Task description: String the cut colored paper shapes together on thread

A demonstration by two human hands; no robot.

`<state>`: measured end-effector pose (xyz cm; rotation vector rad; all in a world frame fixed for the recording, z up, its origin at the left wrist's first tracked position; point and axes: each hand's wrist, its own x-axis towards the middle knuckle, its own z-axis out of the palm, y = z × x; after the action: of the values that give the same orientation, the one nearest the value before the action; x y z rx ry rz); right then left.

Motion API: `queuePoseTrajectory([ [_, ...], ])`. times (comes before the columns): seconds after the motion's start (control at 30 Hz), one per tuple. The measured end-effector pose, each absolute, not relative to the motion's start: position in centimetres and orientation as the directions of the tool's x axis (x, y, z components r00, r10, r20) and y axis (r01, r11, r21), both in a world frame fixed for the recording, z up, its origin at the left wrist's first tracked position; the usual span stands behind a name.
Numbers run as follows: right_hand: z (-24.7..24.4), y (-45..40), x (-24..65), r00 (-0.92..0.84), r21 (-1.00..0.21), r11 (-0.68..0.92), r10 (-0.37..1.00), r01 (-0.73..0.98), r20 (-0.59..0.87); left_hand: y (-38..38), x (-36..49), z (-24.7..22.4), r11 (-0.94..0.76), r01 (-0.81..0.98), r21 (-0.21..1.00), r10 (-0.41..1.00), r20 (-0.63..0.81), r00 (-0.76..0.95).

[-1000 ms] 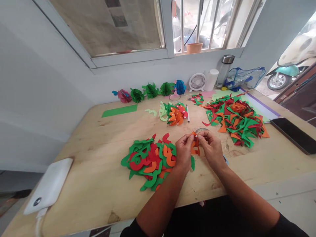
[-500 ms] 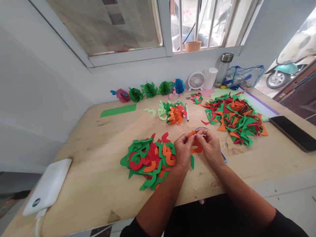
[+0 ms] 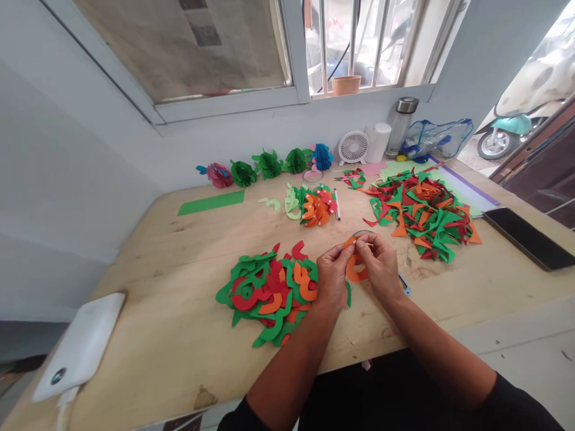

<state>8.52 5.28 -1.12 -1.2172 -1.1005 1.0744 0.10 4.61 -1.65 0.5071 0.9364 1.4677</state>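
Note:
Between my two hands is an orange paper cutout (image 3: 356,273), curved like a ring and held above the table near its front. My left hand (image 3: 333,268) pinches its upper left edge, fingers closed. My right hand (image 3: 376,261) grips the upper right edge with thumb and fingertips, where a tiny white spot shows. To the left of my left hand lies a heap of curved green, red and orange cutouts (image 3: 269,296). A blue-handled tool (image 3: 405,284), mostly hidden, sits beside my right wrist.
Paper scraps (image 3: 426,209) are piled at the right, near a black phone (image 3: 530,236). Orange cutouts with white spots (image 3: 317,209) lie by a pen (image 3: 337,205). Paper honeycomb figures (image 3: 269,164), a small fan (image 3: 353,148) and a bottle (image 3: 402,129) line the wall. A white power bank (image 3: 83,344) rests at left.
The view has shifted slightly. Both hands keep their pinch on the orange cutout, which has turned only a little between the fingers.

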Motion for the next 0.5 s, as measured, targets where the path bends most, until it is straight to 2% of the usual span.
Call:
queuePoseTrajectory([
  [0.27,-1.34,5.41,8.58,0.159,-0.998,0.056,0.986,-0.009,0.054,4.49,0.2,-1.12,0.14,-0.675,0.724,0.963,-0.258,-0.077],
  [0.5,-1.63,5.49,8.63,0.181,-0.997,0.069,0.981,0.039,0.075,4.58,0.21,-1.23,0.135,-0.651,0.747,0.964,-0.25,-0.087],
])
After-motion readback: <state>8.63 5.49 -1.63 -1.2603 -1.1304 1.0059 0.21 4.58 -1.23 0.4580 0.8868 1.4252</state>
